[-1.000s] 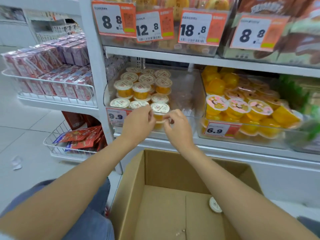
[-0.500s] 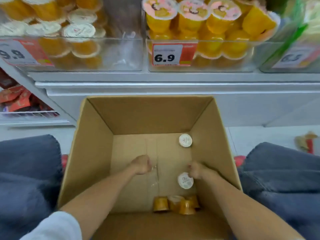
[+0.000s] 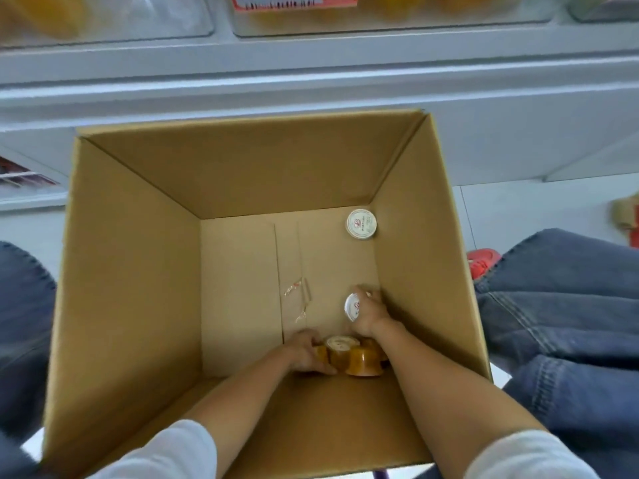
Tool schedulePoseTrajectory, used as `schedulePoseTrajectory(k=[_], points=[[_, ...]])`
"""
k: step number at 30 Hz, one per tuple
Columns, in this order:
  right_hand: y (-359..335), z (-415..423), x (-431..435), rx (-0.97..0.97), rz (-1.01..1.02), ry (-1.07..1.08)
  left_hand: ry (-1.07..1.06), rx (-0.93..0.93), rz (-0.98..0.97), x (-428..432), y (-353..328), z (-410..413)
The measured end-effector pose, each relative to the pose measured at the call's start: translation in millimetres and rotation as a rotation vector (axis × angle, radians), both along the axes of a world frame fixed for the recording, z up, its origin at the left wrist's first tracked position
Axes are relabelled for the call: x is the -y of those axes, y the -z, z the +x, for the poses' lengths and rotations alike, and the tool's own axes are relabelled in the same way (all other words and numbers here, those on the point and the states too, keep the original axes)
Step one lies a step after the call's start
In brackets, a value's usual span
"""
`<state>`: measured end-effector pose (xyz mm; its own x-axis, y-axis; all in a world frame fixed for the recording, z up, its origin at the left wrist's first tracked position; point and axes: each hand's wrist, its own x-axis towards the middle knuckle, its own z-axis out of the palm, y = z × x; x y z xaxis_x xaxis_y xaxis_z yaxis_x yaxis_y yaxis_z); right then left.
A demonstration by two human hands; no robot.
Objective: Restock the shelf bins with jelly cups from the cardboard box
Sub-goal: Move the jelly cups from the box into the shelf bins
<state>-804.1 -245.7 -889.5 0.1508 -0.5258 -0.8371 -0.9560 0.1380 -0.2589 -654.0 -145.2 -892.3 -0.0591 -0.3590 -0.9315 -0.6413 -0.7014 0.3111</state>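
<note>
Right fingers [image 3: 363, 294] wrap the white-lidded amber jelly cup [image 3: 353, 307]; left fingers [image 3: 320, 367] close around tipped cups [image 3: 352, 356] just right of them.

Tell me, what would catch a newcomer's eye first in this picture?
The big open cardboard box fills the view, nearly emptied. Both hands are deep inside it: the left hand is on a cluster of amber jelly cups lying at the near wall, while the right hand closes around a white-lidded cup by the right wall. One lone cup stands upright in the far right corner.
</note>
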Motion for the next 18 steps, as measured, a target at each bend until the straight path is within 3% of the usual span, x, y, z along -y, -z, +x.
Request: schedulePoseTrajectory(k=[5, 11, 14, 18], points=[[-3, 2, -2, -0.039, -0.094, -0.032, -0.16, 0.005, -0.012, 4, -2, 5], [-44, 24, 5, -0.064, -0.317, -0.123, -0.39, 0.091, -0.207, 33, -37, 55], [-90, 55, 22, 0.074, -0.485, -0.042, -0.521, 0.088, -0.384, 57, -75, 96], [-165, 107, 39, 0.377, -0.776, -0.116, -0.71, 0.034, -0.588, 89, -167, 151]])
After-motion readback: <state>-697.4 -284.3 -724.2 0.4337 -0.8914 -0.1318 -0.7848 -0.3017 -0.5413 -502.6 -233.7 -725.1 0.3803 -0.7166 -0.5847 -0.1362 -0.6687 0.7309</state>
